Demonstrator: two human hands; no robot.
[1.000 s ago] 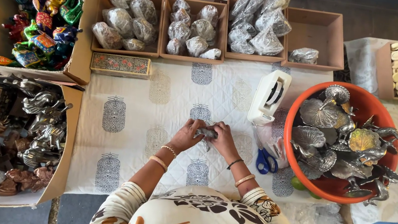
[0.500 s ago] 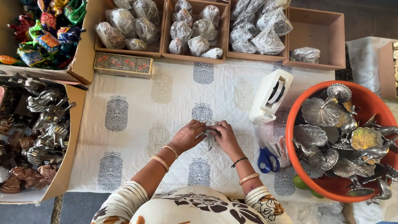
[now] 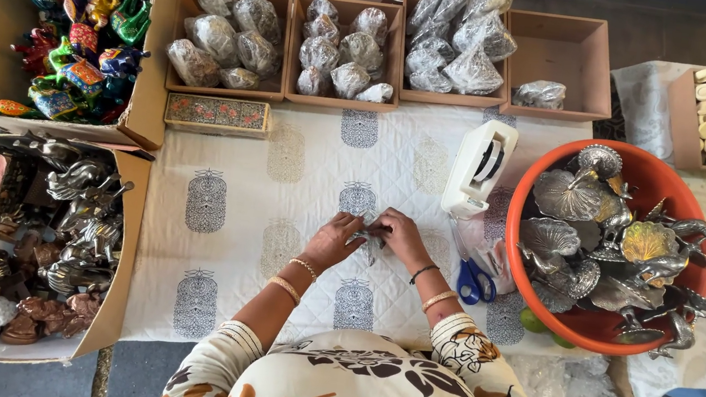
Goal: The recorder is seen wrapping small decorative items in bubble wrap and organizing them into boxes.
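While both hands close on it, a small silvery figurine (image 3: 369, 235) sits over the white printed cloth (image 3: 283, 181), just left of the orange tub (image 3: 516, 272).

The left hand (image 3: 332, 241) curls its fingers round the figurine's left end and the right hand (image 3: 402, 236) pinches its right end, thumbs meeting on top; since half a second ago the hands have barely shifted and keep the same grip, though what they grip is too small to make out in detail. Between the hands and the tub lie blue-handled scissors (image 3: 473, 281), and a white tape dispenser (image 3: 482, 168) stands at the tub's upper left. The tub is heaped with silver metal birds (image 3: 616, 249). Far left of the tub, a cardboard box (image 3: 113, 286) holds dark metal figures, and above it another box (image 3: 154, 66) holds painted toys.
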